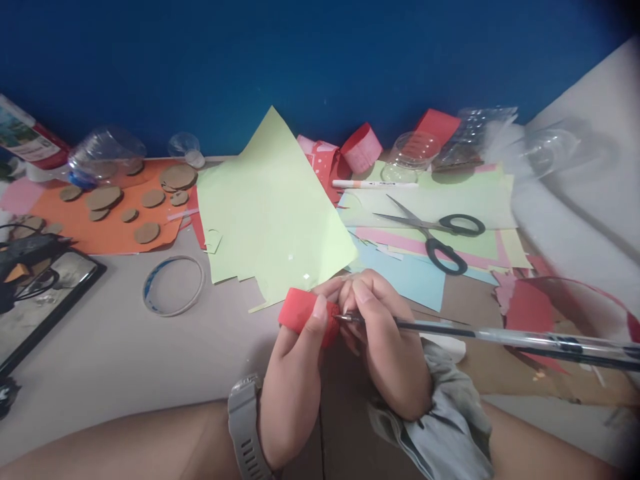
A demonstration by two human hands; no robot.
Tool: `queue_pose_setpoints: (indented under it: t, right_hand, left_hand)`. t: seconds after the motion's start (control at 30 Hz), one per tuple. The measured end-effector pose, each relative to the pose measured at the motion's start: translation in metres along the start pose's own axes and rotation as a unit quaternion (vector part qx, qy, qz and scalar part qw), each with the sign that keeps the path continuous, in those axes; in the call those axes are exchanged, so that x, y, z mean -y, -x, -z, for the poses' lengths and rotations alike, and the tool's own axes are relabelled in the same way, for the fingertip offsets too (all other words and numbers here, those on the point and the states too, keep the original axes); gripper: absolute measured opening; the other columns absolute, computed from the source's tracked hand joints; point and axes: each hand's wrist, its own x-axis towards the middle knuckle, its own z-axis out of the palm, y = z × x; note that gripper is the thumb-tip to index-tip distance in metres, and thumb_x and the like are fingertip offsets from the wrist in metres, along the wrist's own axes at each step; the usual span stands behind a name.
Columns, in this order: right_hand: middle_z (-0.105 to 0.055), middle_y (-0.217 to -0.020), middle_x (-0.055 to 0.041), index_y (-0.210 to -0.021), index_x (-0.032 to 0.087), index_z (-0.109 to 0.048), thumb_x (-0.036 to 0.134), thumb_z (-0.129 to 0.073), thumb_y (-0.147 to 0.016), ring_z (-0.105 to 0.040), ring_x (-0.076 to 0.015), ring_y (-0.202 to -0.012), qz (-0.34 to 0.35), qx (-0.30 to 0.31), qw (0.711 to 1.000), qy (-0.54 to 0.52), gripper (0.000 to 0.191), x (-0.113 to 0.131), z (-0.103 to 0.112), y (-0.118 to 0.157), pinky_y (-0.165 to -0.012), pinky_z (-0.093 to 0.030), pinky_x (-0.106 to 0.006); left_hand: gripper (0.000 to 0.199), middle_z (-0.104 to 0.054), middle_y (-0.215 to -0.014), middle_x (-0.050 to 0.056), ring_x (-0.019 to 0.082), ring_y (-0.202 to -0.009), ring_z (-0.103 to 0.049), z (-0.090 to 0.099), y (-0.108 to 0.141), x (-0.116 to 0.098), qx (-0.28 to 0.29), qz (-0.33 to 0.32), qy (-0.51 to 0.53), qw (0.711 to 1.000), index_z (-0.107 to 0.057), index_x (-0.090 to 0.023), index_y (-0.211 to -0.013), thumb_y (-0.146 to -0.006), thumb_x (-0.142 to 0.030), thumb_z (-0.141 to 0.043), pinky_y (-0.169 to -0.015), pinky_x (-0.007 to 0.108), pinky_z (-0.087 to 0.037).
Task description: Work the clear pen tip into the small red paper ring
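A curled strip of red paper is pinched between the thumb and fingers of my left hand. Long and clear-bodied, a ballpoint pen lies in the grip of my right hand, its metal tip at the edge of the red paper. Whether the tip touches the paper or passes into it, I cannot tell. Both hands meet close together at the near edge of a pale green sheet. Black-handled scissors lie spread on papers to the right.
Cardboard discs rest on orange paper at left. Nearer are a tape roll and a dark-framed device. Along the blue wall stand a clear bottle, red paper rings and plastic lids. A white marker lies behind the scissors.
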Motion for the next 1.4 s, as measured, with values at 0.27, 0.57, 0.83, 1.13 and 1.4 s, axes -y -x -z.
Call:
queue_pose_setpoints:
  t: [0.27, 0.57, 0.83, 1.13, 1.4]
  right_hand:
    - [-0.058, -0.071, 0.0011, -0.072, 0.026, -0.059, 0.036, -0.061, -0.107, -0.046, -0.0162, -0.059, 0.028, 0.019, 0.999, 0.010, 0.036, -0.0017, 0.0018, 0.0017, -0.047, -0.030, -0.030]
    - [-0.049, -0.064, 0.0042, -0.073, 0.026, -0.057, 0.038, -0.061, -0.108, -0.038, -0.0151, -0.053, 0.020, 0.021, 0.999, 0.013, 0.037, -0.0031, 0.0029, -0.0001, -0.046, -0.030, -0.031]
    - [-0.051, -0.067, 0.0034, -0.073, 0.026, -0.058, 0.032, -0.059, -0.110, -0.040, -0.0150, -0.055, 0.029, 0.041, 0.999, 0.007, 0.038, -0.0027, 0.0044, -0.0003, -0.048, -0.031, -0.030]
    - [-0.049, -0.065, 0.0048, -0.073, 0.026, -0.057, 0.034, -0.059, -0.110, -0.039, -0.0145, -0.052, 0.019, 0.039, 0.999, -0.010, 0.038, -0.0032, 0.0043, 0.0011, -0.045, -0.031, -0.030]
    - [-0.053, -0.071, 0.0009, -0.072, 0.026, -0.056, 0.029, -0.059, -0.110, -0.049, -0.0182, -0.066, 0.037, 0.044, 0.998, 0.013, 0.038, 0.0013, 0.0019, 0.0015, -0.051, -0.032, -0.031]
  left_hand:
    - [0.032, -0.082, -0.139, 0.000, 0.032, -0.147, -0.062, 0.0017, -0.0005, 0.0019, -0.006, -0.001, -0.002, 1.000, -0.085, -0.037, -0.132, -0.112, -0.051, -0.063, -0.127, 0.046, -0.041]
    - [0.032, -0.082, -0.141, 0.000, 0.033, -0.150, -0.060, 0.0026, -0.0005, 0.0011, -0.010, -0.004, -0.006, 1.000, -0.084, -0.037, -0.132, -0.113, -0.050, -0.063, -0.129, 0.049, -0.039]
    - [0.032, -0.081, -0.142, 0.001, 0.033, -0.150, -0.059, 0.0012, -0.0007, 0.0003, -0.006, -0.002, -0.018, 1.000, -0.084, -0.037, -0.131, -0.113, -0.051, -0.062, -0.130, 0.050, -0.037]
    - [0.035, -0.080, -0.146, 0.000, 0.032, -0.150, -0.060, 0.0030, -0.0015, 0.0004, -0.002, -0.001, -0.024, 1.000, -0.083, -0.038, -0.135, -0.114, -0.053, -0.060, -0.130, 0.049, -0.039]
    - [0.034, -0.080, -0.145, 0.001, 0.034, -0.153, -0.059, 0.0028, -0.0008, 0.0007, -0.019, 0.002, -0.018, 1.000, -0.084, -0.036, -0.132, -0.112, -0.053, -0.063, -0.132, 0.050, -0.038]
